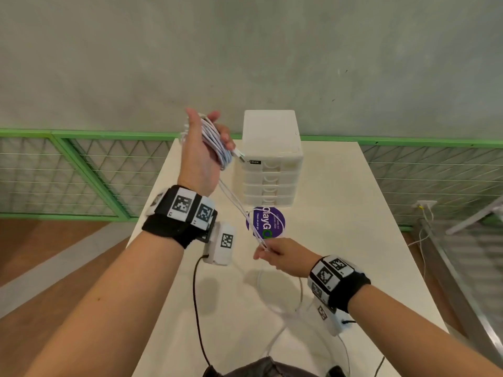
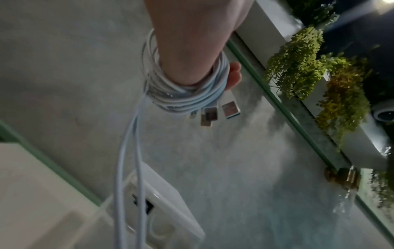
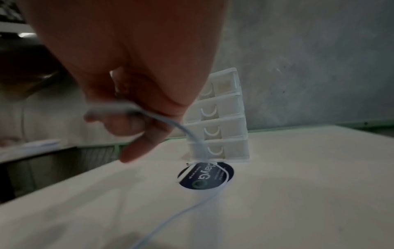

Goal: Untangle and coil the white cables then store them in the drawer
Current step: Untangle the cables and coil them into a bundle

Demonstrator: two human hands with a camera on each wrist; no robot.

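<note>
My left hand (image 1: 202, 148) is raised over the table's far left, with white cables (image 1: 216, 144) coiled round its palm and held by the fingers. The left wrist view shows the same coil (image 2: 181, 99) with USB plugs (image 2: 230, 107) sticking out. Two strands (image 1: 236, 205) run down from the coil to my right hand (image 1: 275, 253), which pinches them low over the table. In the right wrist view the pinched cable (image 3: 166, 119) loops down across a sticker. The white drawer unit (image 1: 270, 159) stands at the far middle with all its drawers closed.
A round purple sticker (image 1: 268, 221) lies on the cream table (image 1: 353, 240) in front of the drawers. More white cable (image 1: 283, 311) trails on the table under my right wrist. A green mesh fence (image 1: 81, 170) and a grey wall are behind. A black cord (image 1: 197, 308) hangs from my left wristband.
</note>
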